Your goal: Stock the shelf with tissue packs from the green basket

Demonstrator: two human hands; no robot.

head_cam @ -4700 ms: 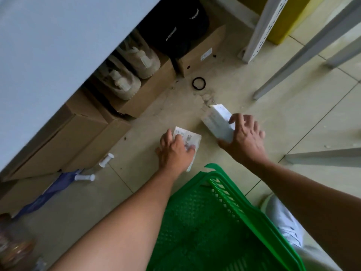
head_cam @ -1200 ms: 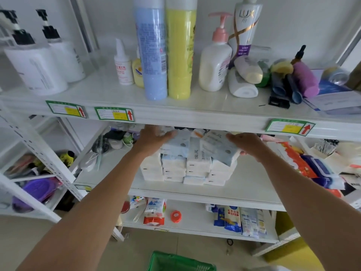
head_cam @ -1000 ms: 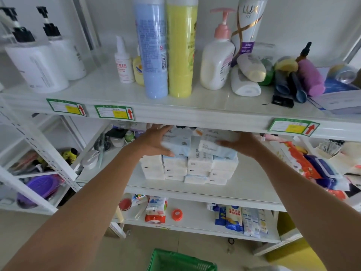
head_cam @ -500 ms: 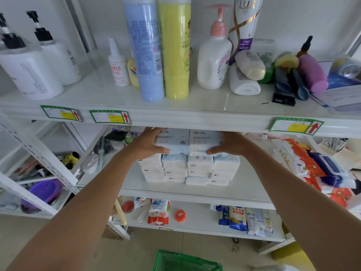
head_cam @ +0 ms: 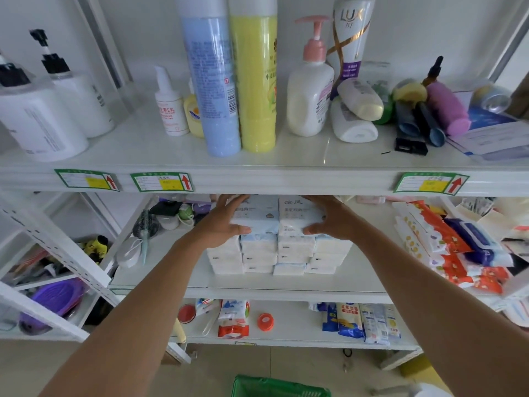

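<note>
Left hand [head_cam: 221, 224] clasps the left tissue pack [head_cam: 257, 214] at its outer side, thumb on the near edge, fingers spread over the far corner; right hand [head_cam: 329, 219] mirrors that on the right tissue pack [head_cam: 297, 216]. Both packs lie flat and touching atop the stack of tissue packs [head_cam: 274, 253] on the middle shelf [head_cam: 286, 285], at 12 o'clock from me, each hand on its own pack, neither nearer. Long axes seem to run 6 to 12, into the shelf. Overhead the upper shelf lip [head_cam: 286, 181] sits just above my knuckles, so I judge the way out is low, toward 6. Bare shelf flanks the stack; hairbrush [head_cam: 146, 224] at 9, orange-and-white packs [head_cam: 440, 242] at 3, both apart. Green basket [head_cam: 274, 388] waits at 6, contents hidden
</note>
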